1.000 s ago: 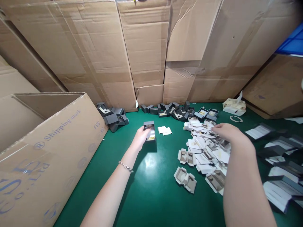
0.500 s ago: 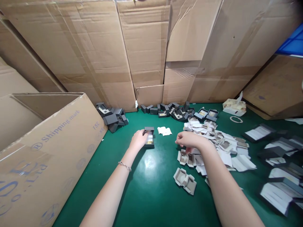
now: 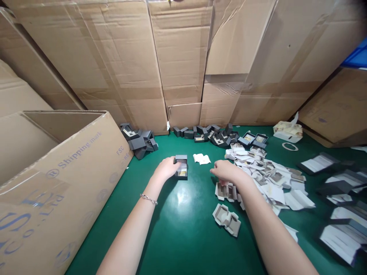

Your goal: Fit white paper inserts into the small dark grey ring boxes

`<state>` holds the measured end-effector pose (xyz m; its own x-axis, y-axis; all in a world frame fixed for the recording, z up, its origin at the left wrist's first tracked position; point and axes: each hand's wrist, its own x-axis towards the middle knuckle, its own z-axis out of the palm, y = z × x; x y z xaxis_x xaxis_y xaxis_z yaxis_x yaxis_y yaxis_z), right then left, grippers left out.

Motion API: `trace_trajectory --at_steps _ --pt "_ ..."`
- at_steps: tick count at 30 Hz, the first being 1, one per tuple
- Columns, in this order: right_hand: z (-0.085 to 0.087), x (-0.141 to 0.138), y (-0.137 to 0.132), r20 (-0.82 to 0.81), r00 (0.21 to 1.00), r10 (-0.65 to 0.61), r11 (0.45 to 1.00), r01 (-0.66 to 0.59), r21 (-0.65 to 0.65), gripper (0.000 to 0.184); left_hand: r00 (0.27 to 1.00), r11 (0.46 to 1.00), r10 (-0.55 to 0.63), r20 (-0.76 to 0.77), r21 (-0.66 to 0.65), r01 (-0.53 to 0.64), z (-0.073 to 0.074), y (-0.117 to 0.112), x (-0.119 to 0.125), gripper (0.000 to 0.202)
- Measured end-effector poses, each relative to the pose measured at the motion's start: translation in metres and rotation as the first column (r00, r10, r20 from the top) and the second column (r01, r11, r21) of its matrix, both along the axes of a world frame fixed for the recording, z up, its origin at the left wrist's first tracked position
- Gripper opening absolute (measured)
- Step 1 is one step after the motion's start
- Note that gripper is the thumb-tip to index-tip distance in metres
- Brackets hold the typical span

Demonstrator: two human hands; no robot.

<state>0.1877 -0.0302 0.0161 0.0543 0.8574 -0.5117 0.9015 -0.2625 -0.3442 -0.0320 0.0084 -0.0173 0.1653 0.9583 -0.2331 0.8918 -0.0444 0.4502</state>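
Note:
My left hand (image 3: 166, 168) grips the left side of a small dark grey gift box (image 3: 181, 176), which stands open on the green table with white and yellowish material inside. To the right, my right hand (image 3: 225, 170) hovers with curled fingers; what they hold, if anything, is hidden. Just below it lies a grey folded card insert (image 3: 226, 191), and a second card insert (image 3: 227, 220) rests nearer to me. Between the hands, a little farther back, are small white paper pieces (image 3: 202, 158).
A heap of white papers and card inserts (image 3: 272, 179) spreads on the right, with several open dark boxes (image 3: 341, 236) beyond. More dark boxes (image 3: 219, 137) line the back near a tissue pack (image 3: 288, 130) and tape ring (image 3: 289, 146). A large carton (image 3: 86, 160) stands left.
My right hand has moved slightly left, toward the open box. My left hand keeps its grip on the box. The whole view has shifted a little.

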Motion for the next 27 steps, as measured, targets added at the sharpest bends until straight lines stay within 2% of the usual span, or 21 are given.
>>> trace_trajectory --at_steps 2,4,7,9,10,12,14,16,18,21,24,26,27 --pt "0.008 0.001 -0.003 -0.065 0.998 -0.001 0.994 0.008 0.110 0.018 0.999 1.000 -0.029 -0.024 -0.003 0.029 0.006 -0.002 -0.005 0.038" --pt "0.017 0.001 -0.005 -0.143 0.990 -0.007 0.959 0.048 0.281 0.019 0.997 0.999 -0.044 -0.056 0.007 0.045 0.013 -0.006 -0.011 0.039" --pt "0.025 -0.005 -0.007 -0.310 0.951 -0.016 0.840 0.181 0.511 0.023 0.995 0.998 -0.027 -0.099 0.049 0.032 0.026 -0.013 -0.017 0.038" --pt "0.028 -0.011 -0.009 -0.483 0.876 0.014 0.767 0.301 0.567 0.024 0.994 0.987 0.006 -0.107 0.157 0.011 0.038 -0.018 -0.017 0.038" --pt "0.029 -0.014 -0.009 -0.581 0.813 0.039 0.745 0.364 0.559 0.023 0.996 0.972 0.027 -0.086 0.235 -0.006 0.044 -0.021 -0.015 0.040" --pt "0.032 -0.020 -0.011 -0.757 0.647 0.090 0.738 0.467 0.487 0.023 0.999 0.922 0.032 0.011 0.385 -0.034 0.056 -0.026 -0.010 0.040" --pt "0.034 -0.025 -0.013 -0.876 0.468 0.118 0.763 0.522 0.381 0.024 0.985 0.891 -0.008 0.172 0.448 -0.071 0.065 -0.031 -0.002 0.040" --pt "0.037 -0.027 -0.015 -0.941 0.318 0.118 0.796 0.537 0.281 0.024 0.949 0.874 -0.114 0.292 0.484 -0.044 0.069 -0.036 0.006 0.048" --pt "0.040 -0.029 -0.017 -0.976 0.198 0.093 0.821 0.540 0.188 0.020 0.913 0.850 -0.211 0.348 0.527 -0.005 0.069 -0.041 0.014 0.053" --pt "0.043 -0.031 -0.019 -0.996 0.081 0.049 0.835 0.544 0.085 0.015 0.876 0.834 -0.287 0.387 0.551 0.030 0.067 -0.045 0.023 0.037" --pt "0.044 -0.032 -0.021 -0.996 0.068 0.055 0.848 0.524 0.083 0.016 0.827 0.871 -0.279 0.488 0.492 0.004 0.065 -0.046 0.027 0.023" --pt "0.044 -0.032 -0.021 -0.986 0.146 0.082 0.826 0.544 0.149 0.018 0.773 0.917 -0.231 0.590 0.397 -0.029 0.064 -0.044 0.028 0.023" --pt "0.043 -0.032 -0.021 -0.971 0.221 0.094 0.799 0.565 0.206 0.020 0.740 0.940 -0.202 0.642 0.339 -0.037 0.063 -0.043 0.028 0.024"
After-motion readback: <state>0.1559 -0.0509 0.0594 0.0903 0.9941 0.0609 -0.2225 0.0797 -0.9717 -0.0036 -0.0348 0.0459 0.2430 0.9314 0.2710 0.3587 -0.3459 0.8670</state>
